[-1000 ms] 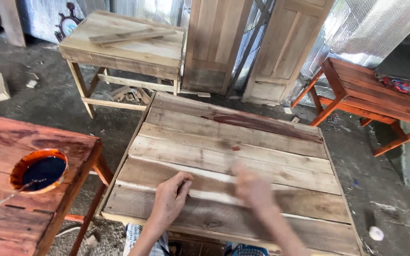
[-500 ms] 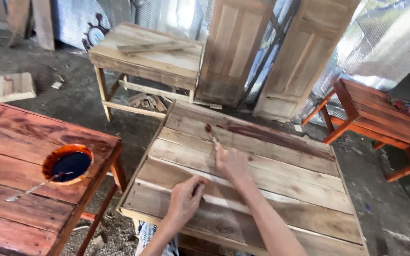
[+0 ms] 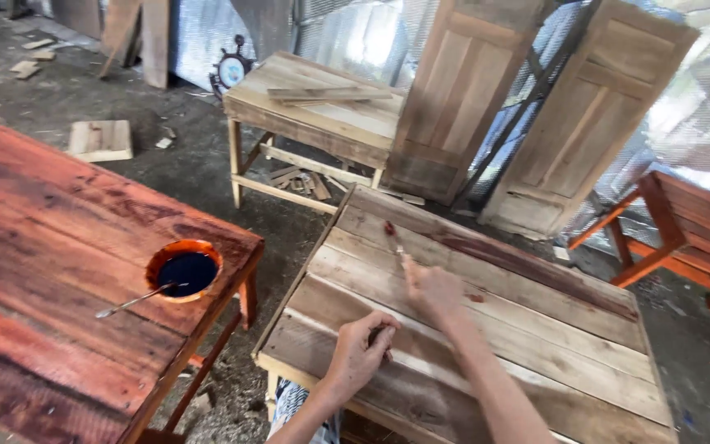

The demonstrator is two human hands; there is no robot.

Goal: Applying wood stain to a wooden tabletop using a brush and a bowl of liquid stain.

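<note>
Right grip (image 3: 431, 289) on brush (image 3: 393, 236), stained table (image 3: 59, 247) and bowl (image 3: 184, 269) leftward.

Grey dirt floor (image 3: 166, 156), two wooden doors (image 3: 454, 99) leaning against a foil-covered wall (image 3: 355, 33).

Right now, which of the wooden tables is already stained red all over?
The red-stained table at left, bearing the bowl of dark stain. The slatted table under the hands has only one dark streak; the far table is bare.
</note>
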